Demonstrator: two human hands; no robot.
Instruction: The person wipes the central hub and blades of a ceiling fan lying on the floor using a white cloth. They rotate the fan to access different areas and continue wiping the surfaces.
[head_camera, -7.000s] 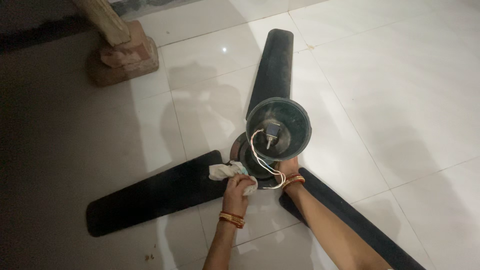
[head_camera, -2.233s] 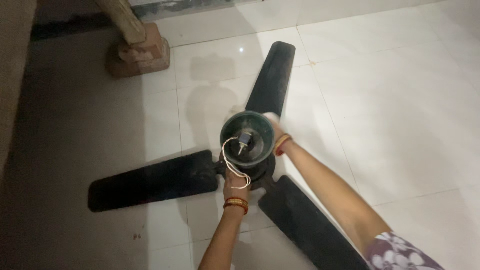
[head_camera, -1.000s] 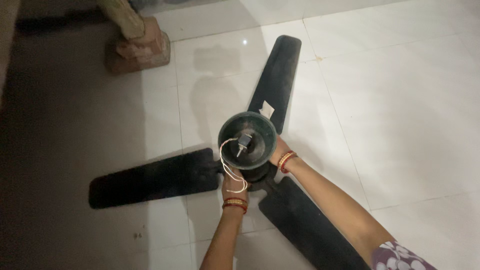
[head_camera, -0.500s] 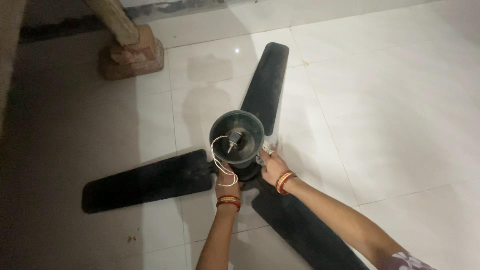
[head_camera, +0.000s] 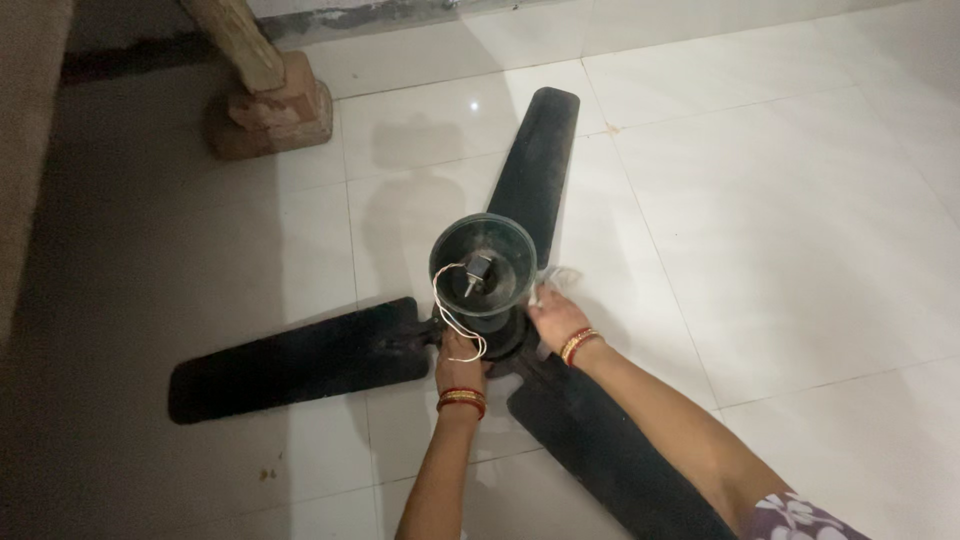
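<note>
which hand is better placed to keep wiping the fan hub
Probably right: the right hand holds the white cloth against the hub, while the left hand only grips its base.

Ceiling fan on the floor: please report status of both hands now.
Left hand gripping fan hub from below. Right hand pressing white cloth against hub's side. Ceiling fan flat on tiles, white wires hanging loose. Nothing obstructing.

White tiled floor (head_camera: 800, 200), ceiling fan (head_camera: 350, 350), brick (head_camera: 270, 120)
</note>
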